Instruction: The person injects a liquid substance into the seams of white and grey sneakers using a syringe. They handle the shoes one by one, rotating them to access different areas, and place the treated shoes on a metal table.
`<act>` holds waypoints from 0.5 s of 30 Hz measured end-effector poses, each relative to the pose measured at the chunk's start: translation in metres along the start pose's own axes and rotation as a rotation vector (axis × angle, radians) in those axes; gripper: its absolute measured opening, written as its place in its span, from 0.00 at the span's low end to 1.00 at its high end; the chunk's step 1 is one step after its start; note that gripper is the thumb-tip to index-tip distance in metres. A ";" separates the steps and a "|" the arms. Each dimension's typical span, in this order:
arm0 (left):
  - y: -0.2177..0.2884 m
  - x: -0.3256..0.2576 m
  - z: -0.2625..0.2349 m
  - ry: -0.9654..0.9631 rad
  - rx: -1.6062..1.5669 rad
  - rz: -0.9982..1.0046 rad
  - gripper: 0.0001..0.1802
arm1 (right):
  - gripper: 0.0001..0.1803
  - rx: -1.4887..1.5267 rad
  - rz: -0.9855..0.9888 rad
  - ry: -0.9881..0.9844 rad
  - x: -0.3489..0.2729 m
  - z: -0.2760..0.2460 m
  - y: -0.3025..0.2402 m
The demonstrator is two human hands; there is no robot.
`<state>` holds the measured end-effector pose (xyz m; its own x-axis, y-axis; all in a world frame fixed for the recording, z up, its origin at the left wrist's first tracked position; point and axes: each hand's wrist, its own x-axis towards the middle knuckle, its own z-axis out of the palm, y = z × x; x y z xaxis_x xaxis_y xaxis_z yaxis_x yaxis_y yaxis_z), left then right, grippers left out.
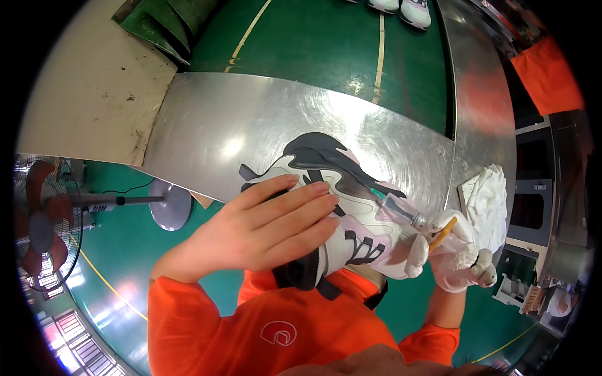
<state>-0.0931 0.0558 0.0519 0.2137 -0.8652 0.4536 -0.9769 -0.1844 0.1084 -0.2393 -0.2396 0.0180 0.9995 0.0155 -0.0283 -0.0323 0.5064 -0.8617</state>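
Note:
A white sneaker (368, 219) with black, grey and pale pink parts lies on its side at the near edge of the metal table, its sole side facing away from me. My bare left hand (276, 219) lies across its heel half with the fingers stretched over the upper, holding it; the thumb is hidden. My right hand (456, 250), in a white glove, is closed around the yellowish handle of a small brush (419, 220). The brush's head points left and rests against the sneaker's side near the sole edge.
The shiny metal table (207, 119) borders a green conveyor belt (313, 50) carrying more sneakers (414, 12) at its far end. A crumpled white cloth (489, 203) lies at the right. A standing fan (42, 232) is at the left. Another person's orange sleeve (549, 75) shows at the upper right.

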 end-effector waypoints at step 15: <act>0.003 0.003 0.000 0.001 0.010 -0.020 0.14 | 0.59 0.020 0.143 0.064 0.001 0.005 -0.033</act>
<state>-0.0954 0.0532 0.0539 0.2332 -0.8610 0.4519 -0.9724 -0.2063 0.1087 -0.2370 -0.2515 0.0488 0.9825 0.0343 -0.1830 -0.1740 0.5196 -0.8365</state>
